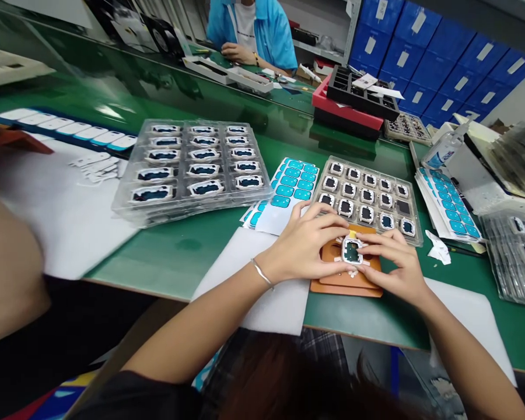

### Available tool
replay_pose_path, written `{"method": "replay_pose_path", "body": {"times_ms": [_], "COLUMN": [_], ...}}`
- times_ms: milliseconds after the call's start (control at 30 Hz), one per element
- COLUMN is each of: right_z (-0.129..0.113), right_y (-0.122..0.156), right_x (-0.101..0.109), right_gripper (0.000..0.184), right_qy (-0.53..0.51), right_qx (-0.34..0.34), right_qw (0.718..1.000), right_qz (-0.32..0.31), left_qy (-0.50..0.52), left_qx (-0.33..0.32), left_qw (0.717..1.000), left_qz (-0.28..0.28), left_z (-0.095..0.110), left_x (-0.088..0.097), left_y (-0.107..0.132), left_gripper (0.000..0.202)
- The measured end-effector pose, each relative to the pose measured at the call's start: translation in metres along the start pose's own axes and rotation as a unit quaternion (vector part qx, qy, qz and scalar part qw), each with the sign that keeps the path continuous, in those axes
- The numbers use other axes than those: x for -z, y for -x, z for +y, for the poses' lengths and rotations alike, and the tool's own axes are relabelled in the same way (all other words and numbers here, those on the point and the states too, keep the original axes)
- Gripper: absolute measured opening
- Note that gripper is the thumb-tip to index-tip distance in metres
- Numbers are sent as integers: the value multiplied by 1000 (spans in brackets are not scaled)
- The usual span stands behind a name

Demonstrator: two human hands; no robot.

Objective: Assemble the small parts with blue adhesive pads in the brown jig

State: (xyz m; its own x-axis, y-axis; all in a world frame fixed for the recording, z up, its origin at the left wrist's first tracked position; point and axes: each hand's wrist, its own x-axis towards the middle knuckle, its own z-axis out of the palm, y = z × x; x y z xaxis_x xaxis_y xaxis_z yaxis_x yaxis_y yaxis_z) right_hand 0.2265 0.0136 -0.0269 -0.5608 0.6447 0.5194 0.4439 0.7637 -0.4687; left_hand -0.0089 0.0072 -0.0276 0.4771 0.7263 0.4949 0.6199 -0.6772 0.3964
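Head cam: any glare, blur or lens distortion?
Head view: glare on the glossy green tabletop, upper left; head view: stacked blue boxes lean, likely wide-angle distortion or camera tilt; head view: dark hair blurs at bottom edge; head view: small white rounded-square frame between left hand and right hand reads in outline, fine detail too small.

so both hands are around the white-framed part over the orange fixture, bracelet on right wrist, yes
The head view shows the bracelet on the wrist of the left hand, not the right hand; both are around the white-framed part over the orange fixture.
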Motion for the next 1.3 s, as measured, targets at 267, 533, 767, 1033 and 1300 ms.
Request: {"method": "replay_pose_path", "body": {"times_ms": [267, 533, 767, 1033, 1300], "right_z": [0, 1, 7, 18, 10], "right_y": [0, -1, -1, 10, 4], "right_x": [1, 1, -1, -15, -7], "right_gripper": [14, 8, 19, 51, 54], "right_qy": [-6, 1, -14, -240, -396], "right_qx": [16, 34, 39, -108, -212], "right_qw": [1000, 999, 999, 964, 893], "right_qz": [-8, -29, -4, 28, -22], "left_qy": [-3, 24, 99, 63, -44], "left_qx": [-6, 39, 72, 15, -78], "left_qw": [1000, 997, 992, 997, 992], "left_qz": [4, -60, -20, -41, 93], "left_z": [0, -4, -3, 0, -3], "left_x": [-1, -2, -10, -24, -27], "left_y": [0, -1, -6, -3, -1], "left_gripper": [51, 51, 50, 77, 56]}}
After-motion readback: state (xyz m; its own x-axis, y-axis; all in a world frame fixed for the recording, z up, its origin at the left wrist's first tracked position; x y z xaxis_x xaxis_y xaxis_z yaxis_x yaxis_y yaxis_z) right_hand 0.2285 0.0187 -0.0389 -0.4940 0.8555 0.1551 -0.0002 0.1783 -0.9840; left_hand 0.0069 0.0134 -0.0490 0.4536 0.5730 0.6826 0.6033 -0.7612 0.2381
